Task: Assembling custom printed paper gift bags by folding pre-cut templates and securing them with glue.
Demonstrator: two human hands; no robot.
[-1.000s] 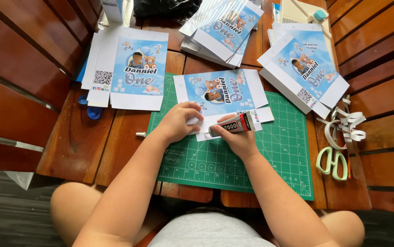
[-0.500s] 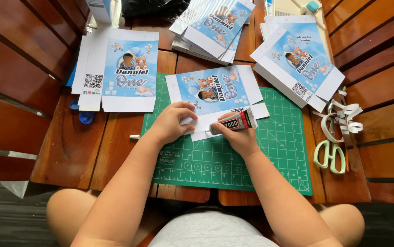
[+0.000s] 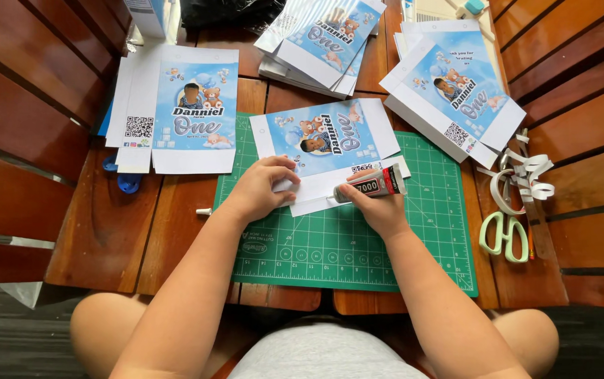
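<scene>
A printed blue and white paper sheet (image 3: 330,137) lies flat on a green cutting mat (image 3: 358,242). My left hand (image 3: 260,189) presses down on the sheet's lower white flap. My right hand (image 3: 379,207) holds a small glue tube (image 3: 375,184) with its tip touching that flap's edge. The tube lies nearly level, nozzle pointing left.
Stacks of matching printed sheets lie at the left (image 3: 182,105), back centre (image 3: 323,38) and right (image 3: 456,95). Green-handled scissors (image 3: 504,235) and curled white paper strips (image 3: 523,179) sit right of the mat. A small white cap (image 3: 203,210) lies left of the mat. Wooden slatted walls flank the table.
Both hands stay on the flap. The glue tube's tip has shifted slightly along the flap's edge. The view itself has drifted a little.
</scene>
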